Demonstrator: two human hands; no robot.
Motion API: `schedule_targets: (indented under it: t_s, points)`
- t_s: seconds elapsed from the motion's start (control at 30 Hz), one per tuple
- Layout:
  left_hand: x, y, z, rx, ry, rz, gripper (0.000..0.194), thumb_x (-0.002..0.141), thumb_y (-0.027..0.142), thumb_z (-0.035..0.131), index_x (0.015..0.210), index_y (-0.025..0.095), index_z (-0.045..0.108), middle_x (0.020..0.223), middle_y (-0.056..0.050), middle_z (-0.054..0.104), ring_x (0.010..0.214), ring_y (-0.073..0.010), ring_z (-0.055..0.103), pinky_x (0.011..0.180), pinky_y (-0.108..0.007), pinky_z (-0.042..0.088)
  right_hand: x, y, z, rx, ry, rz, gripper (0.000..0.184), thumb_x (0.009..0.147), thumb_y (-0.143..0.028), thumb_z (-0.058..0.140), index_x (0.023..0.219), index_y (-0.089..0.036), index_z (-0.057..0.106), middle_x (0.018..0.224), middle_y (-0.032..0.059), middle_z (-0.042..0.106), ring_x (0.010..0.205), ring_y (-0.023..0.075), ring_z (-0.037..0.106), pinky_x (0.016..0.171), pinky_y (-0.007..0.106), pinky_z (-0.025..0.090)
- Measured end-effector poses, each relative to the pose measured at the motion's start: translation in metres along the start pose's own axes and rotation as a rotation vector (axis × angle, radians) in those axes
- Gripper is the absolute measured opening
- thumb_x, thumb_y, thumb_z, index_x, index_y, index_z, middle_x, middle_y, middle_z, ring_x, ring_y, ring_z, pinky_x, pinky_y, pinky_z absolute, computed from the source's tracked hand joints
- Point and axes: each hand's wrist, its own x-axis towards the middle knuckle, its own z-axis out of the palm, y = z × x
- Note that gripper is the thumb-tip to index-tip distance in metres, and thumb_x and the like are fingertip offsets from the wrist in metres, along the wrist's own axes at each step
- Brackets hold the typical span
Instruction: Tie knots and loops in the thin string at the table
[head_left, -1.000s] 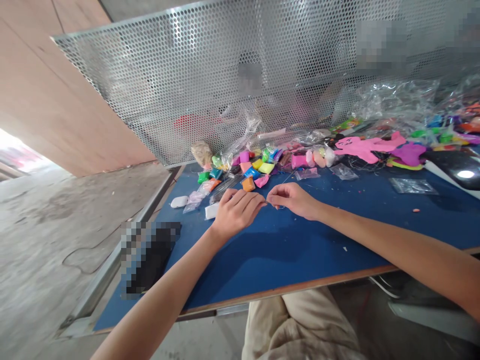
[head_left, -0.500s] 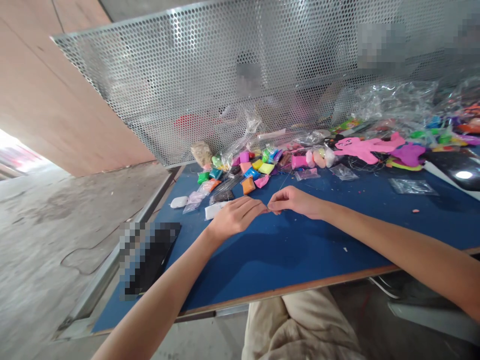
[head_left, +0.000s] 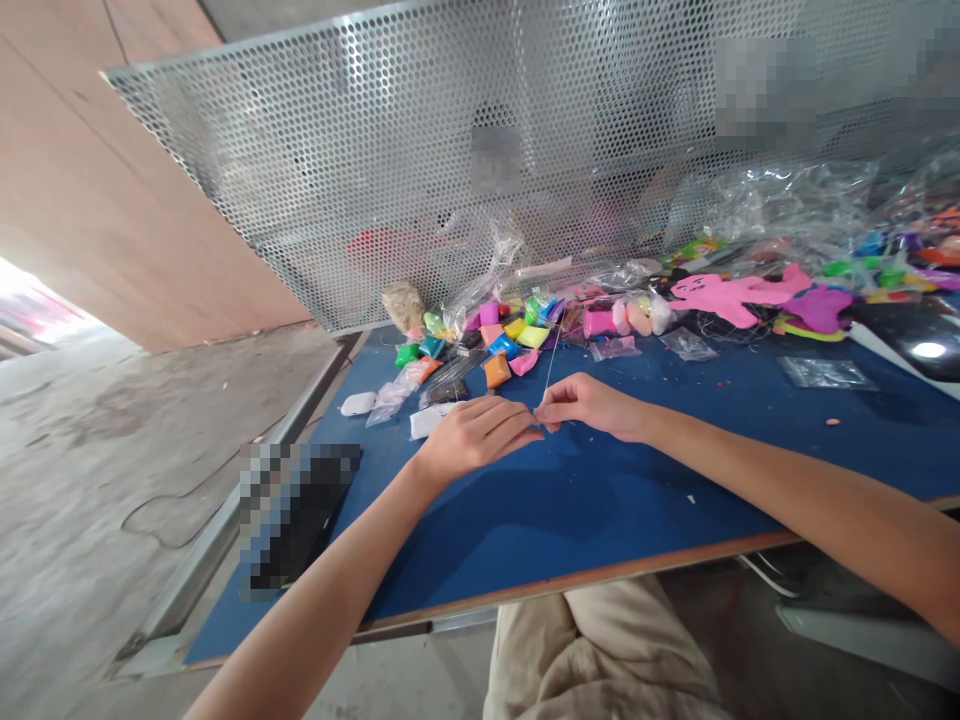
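Observation:
A thin, pale wire [head_left: 553, 358] rises from the fingertips of my right hand [head_left: 592, 405], which pinches it above the blue table. My left hand [head_left: 480, 432] meets those fingertips from the other side, its fingers bent together and thumb tucked beneath. Whatever lies between the left fingers is too small to make out. Just behind my left hand is a white block [head_left: 427, 422]. Beyond both hands are small colored clay packets, among them an orange packet [head_left: 496, 371] and a pink packet [head_left: 524, 362].
A perforated metal panel [head_left: 450, 130] stands along the back of the blue table [head_left: 600, 510]. Pink doll-shaped clay [head_left: 731, 297] and clear plastic bags [head_left: 787, 200] lie at the right rear. A dark, partly blurred object [head_left: 307, 520] rests at the left edge.
My left hand has lowered and flattened slightly, and both hands have shifted a little toward me. The wire above my right fingertips now stands more upright and shows more clearly.

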Motion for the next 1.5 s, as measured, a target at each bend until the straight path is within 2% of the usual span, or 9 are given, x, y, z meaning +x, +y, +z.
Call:
schedule_targets:
  t_s: [0.33,0.57,0.7,0.87,0.97,1.1,1.2,1.4,1.5]
  points:
    - [0.001,0.002,0.003,-0.022,-0.017,-0.030,0.010,0.094,0.026,0.060,0.100,0.018,0.062,0.093,-0.005,0.072,0.081,-0.0150,0.067,0.077,-0.031,0.055,0.001,0.001,0.000,-0.005,-0.014,-0.043,0.034,0.077,-0.050,0.075,0.073,-0.016,0.071,0.071,0.0026,0.068,0.067,0.0138,0.057,0.067,0.028,0.044]
    - [-0.002,-0.003,0.009,-0.029,-0.115,-0.034,0.014,0.097,0.027,0.056,0.107,0.018,0.062,0.095,-0.005,0.070,0.088,-0.0160,0.065,0.085,-0.033,0.051,0.002,0.004,-0.004,-0.005,-0.004,-0.044,0.031,0.076,-0.047,0.076,0.077,-0.017,0.071,0.070,0.0016,0.068,0.066,0.0131,0.059,0.067,0.027,0.046]
    - [-0.002,-0.005,0.015,-0.047,-0.192,-0.107,0.015,0.100,0.029,0.050,0.101,0.019,0.060,0.092,-0.004,0.068,0.090,-0.0156,0.064,0.099,-0.039,0.046,0.005,0.012,-0.006,0.022,0.019,-0.047,0.029,0.078,-0.044,0.076,0.083,-0.016,0.072,0.079,0.0048,0.073,0.073,0.0158,0.064,0.073,0.030,0.051]
    - [-0.001,-0.005,0.018,-0.210,-0.273,-0.224,0.017,0.101,0.032,0.048,0.099,0.018,0.057,0.098,-0.006,0.066,0.093,-0.0173,0.064,0.091,-0.035,0.049,0.008,0.017,-0.011,0.011,0.026,-0.036,0.030,0.079,-0.043,0.076,0.089,-0.015,0.071,0.085,0.0074,0.076,0.076,0.0167,0.067,0.076,0.032,0.053]
    - [-0.003,-0.006,0.018,-0.322,-0.304,-0.307,0.022,0.098,0.038,0.053,0.107,0.018,0.056,0.108,-0.008,0.066,0.101,-0.0192,0.064,0.090,-0.035,0.050,0.009,0.018,-0.015,0.019,0.037,-0.033,0.031,0.079,-0.044,0.075,0.089,-0.014,0.071,0.086,0.0082,0.076,0.076,0.0160,0.067,0.077,0.032,0.053]
    - [-0.008,-0.008,0.016,-0.400,-0.385,-0.351,0.030,0.096,0.040,0.056,0.118,0.020,0.056,0.110,-0.007,0.067,0.103,-0.0199,0.063,0.090,-0.034,0.049,0.008,0.017,-0.019,0.005,0.057,-0.020,0.028,0.080,-0.041,0.074,0.088,-0.015,0.070,0.087,0.0084,0.076,0.078,0.0161,0.068,0.078,0.031,0.054]
    - [-0.010,-0.011,0.012,-0.438,-0.424,-0.371,0.029,0.096,0.041,0.056,0.117,0.020,0.058,0.112,-0.007,0.065,0.105,-0.0197,0.061,0.091,-0.034,0.049,0.006,0.015,-0.022,-0.128,0.073,-0.047,0.023,0.082,-0.038,0.071,0.088,-0.016,0.071,0.085,0.0068,0.076,0.076,0.0163,0.068,0.075,0.030,0.053]
    - [-0.013,-0.015,0.008,-0.487,-0.484,-0.422,0.032,0.092,0.049,0.060,0.105,0.020,0.062,0.100,-0.005,0.064,0.094,-0.0187,0.059,0.083,-0.031,0.047,0.002,0.014,-0.029,-0.644,0.160,-0.187,0.015,0.084,-0.035,0.067,0.085,-0.022,0.076,0.080,0.0032,0.075,0.072,0.0187,0.067,0.069,0.031,0.047]
    - [-0.013,-0.016,0.009,-0.514,-0.501,-0.432,0.032,0.091,0.050,0.060,0.102,0.020,0.062,0.095,-0.004,0.063,0.088,-0.0177,0.058,0.079,-0.030,0.045,0.002,0.015,-0.031,-0.729,0.144,-0.212,0.014,0.084,-0.034,0.068,0.084,-0.023,0.078,0.079,0.0031,0.075,0.071,0.0196,0.066,0.069,0.032,0.045]
